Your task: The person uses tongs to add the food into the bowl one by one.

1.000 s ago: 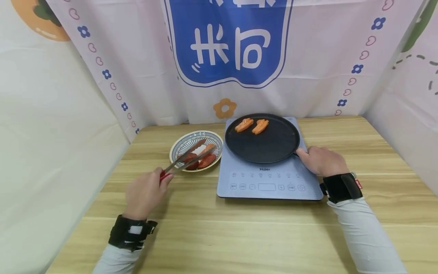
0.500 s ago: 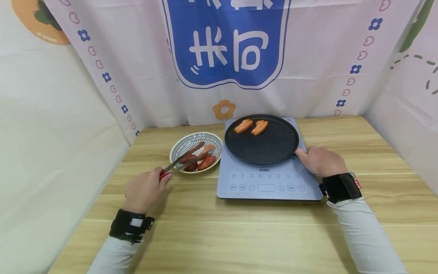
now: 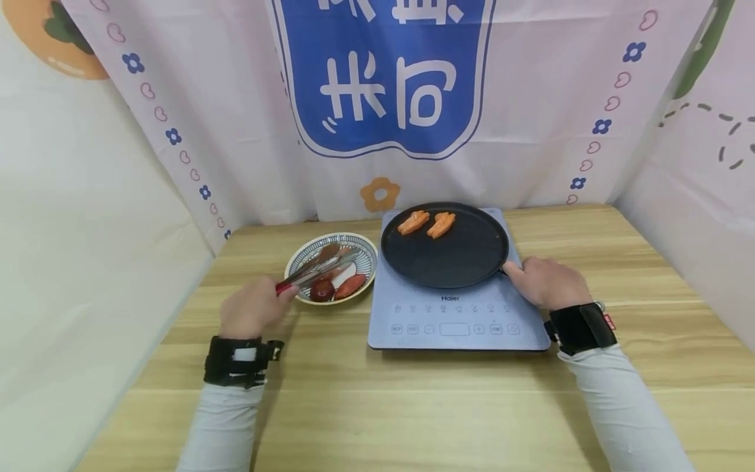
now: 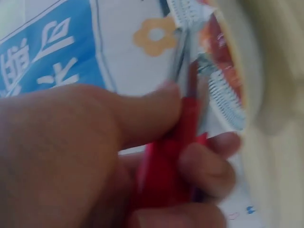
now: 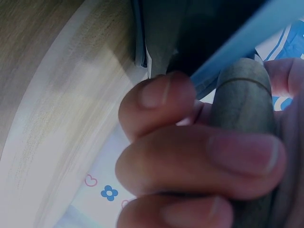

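Over the patterned plate (image 3: 367, 278) on the left, my left hand (image 3: 252, 308) grips tongs by their red handles (image 4: 164, 175). The metal arms of the tongs (image 3: 321, 267) stand close together and overlap food pieces in the plate; whether they pinch one I cannot tell. A dark red round piece (image 3: 322, 290) and a reddish oblong piece (image 3: 350, 286) lie near the plate's front. My right hand (image 3: 548, 282) curls round the handle (image 5: 242, 104) of a flat black pan (image 3: 454, 262). Two orange food pieces (image 3: 413, 223) lie on the pan's far left part.
Beneath the pan sits a light blue induction cooker (image 3: 407, 328) with marked touch buttons, right beside the plate. Both stand toward the back of a wooden table (image 3: 377, 406). A printed cloth (image 3: 531, 111) hangs behind, with pale walls on either side.
My left hand has shifted slightly forward and the tongs' arms have come closer together. Pieces in the plate have shifted, showing more white bottom. The right hand stays on the pan handle.
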The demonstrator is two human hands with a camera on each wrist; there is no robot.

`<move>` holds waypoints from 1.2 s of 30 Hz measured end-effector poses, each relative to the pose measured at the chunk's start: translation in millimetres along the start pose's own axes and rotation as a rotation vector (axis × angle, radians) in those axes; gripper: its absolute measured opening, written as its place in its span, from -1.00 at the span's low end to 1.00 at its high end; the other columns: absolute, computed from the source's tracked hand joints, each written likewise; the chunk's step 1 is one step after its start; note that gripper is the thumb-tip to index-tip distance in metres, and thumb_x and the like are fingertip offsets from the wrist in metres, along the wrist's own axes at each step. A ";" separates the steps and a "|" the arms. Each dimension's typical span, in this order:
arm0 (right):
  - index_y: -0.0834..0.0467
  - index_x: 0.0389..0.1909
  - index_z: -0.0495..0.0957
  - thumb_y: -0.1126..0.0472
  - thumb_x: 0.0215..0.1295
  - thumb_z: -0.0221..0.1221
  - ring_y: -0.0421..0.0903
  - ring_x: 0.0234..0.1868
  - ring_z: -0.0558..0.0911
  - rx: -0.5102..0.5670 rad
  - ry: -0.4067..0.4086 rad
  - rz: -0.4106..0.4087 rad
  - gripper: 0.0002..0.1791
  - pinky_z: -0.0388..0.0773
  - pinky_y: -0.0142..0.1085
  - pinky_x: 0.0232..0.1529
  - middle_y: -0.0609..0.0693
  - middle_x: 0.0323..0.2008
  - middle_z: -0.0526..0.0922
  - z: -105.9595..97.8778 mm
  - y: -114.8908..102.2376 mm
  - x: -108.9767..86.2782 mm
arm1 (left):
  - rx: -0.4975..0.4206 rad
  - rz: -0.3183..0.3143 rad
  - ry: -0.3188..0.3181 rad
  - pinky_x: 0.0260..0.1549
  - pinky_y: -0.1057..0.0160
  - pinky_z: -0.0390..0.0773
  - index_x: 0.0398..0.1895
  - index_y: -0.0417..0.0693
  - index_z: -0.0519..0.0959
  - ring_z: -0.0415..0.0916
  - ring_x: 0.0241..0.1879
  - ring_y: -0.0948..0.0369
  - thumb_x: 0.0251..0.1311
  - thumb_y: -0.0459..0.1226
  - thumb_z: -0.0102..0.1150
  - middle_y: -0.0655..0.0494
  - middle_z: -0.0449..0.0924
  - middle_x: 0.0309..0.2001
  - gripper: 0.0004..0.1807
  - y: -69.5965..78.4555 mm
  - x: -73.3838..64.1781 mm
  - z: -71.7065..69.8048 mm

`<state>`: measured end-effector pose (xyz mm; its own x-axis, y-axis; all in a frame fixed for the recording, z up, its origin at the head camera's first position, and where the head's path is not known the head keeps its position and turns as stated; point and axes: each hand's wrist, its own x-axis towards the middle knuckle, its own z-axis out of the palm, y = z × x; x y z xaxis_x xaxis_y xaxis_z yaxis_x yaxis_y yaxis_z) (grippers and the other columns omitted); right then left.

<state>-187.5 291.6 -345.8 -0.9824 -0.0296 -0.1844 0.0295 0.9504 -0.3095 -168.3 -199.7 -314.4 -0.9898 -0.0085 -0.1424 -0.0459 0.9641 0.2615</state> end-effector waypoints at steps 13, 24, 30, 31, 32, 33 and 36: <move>0.31 -0.20 0.58 -0.26 0.61 -0.38 0.07 -0.40 0.55 -0.014 0.015 -0.036 -0.22 0.36 -0.17 -0.44 0.14 -0.42 0.55 -3.2 2.8 -0.9 | 0.009 -0.044 -0.146 -0.50 0.17 0.36 -0.35 -0.11 0.57 0.38 -0.51 0.14 0.56 0.09 0.03 0.10 0.40 -0.51 -0.52 4.4 -2.2 -21.0; 0.31 -0.21 0.57 -0.23 0.60 -0.37 0.08 -0.40 0.55 -0.017 0.002 -0.032 -0.24 0.36 -0.17 -0.43 0.15 -0.43 0.54 -0.4 -1.4 2.4 | 0.057 -0.042 -0.062 -0.48 0.13 0.32 -0.23 -0.04 0.61 0.40 -0.52 0.11 0.60 0.09 -0.04 0.07 0.42 -0.51 -0.55 -6.0 1.4 -17.3; 0.34 -0.16 0.57 -0.23 0.61 -0.39 0.08 -0.38 0.56 -0.020 -0.005 -0.035 -0.22 0.38 -0.17 -0.42 0.17 -0.40 0.56 -0.6 -3.1 2.3 | 0.099 -0.025 0.069 -0.51 0.05 0.32 -0.42 -0.02 0.55 0.46 -0.48 0.02 0.57 0.08 -0.08 -0.03 0.49 -0.46 -0.52 -17.3 14.7 -3.3; 0.34 -0.16 0.57 -0.23 0.61 -0.39 0.08 -0.38 0.56 -0.019 -0.005 -0.036 -0.23 0.37 -0.17 -0.42 0.17 -0.40 0.56 -0.6 -3.2 2.0 | 0.106 -0.019 0.100 -0.52 0.04 0.34 -0.40 -0.03 0.58 0.48 -0.48 0.01 0.55 0.07 -0.07 -0.05 0.53 -0.45 -0.53 -18.6 17.1 0.2; 0.34 -0.16 0.57 -0.22 0.61 -0.39 0.08 -0.38 0.56 -0.020 -0.005 -0.036 -0.23 0.37 -0.17 -0.42 0.17 -0.40 0.56 -0.7 -3.0 1.8 | 0.111 -0.015 0.131 -0.54 0.02 0.35 -0.37 -0.03 0.62 0.49 -0.47 -0.01 0.54 0.07 -0.06 -0.07 0.55 -0.44 -0.53 -19.7 19.5 3.5; 0.34 -0.17 0.57 -0.22 0.60 -0.39 0.08 -0.38 0.56 -0.020 -0.005 -0.036 -0.23 0.37 -0.17 -0.42 0.17 -0.40 0.56 -0.6 -2.7 1.6 | 0.116 -0.012 0.159 -0.55 0.01 0.36 -0.34 -0.04 0.64 0.51 -0.47 -0.03 0.52 0.07 -0.05 -0.08 0.57 -0.43 -0.54 -20.6 21.8 6.8; 0.32 -0.20 0.57 -0.20 0.60 -0.38 0.07 -0.39 0.55 -0.017 -0.004 -0.036 -0.26 0.35 -0.18 -0.43 0.16 -0.41 0.55 -0.8 -1.9 0.7 | 0.129 -0.007 0.203 -0.57 0.01 0.37 -0.25 -0.04 0.67 0.52 -0.47 -0.05 0.53 0.09 -0.05 -0.10 0.58 -0.42 -0.54 -23.2 27.3 14.4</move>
<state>-188.3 290.0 -344.6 -0.9820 -0.0651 -0.1774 -0.0090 0.9539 -0.3001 -192.4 -218.5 -338.1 -0.9969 -0.0560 0.0547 -0.0482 0.9897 0.1350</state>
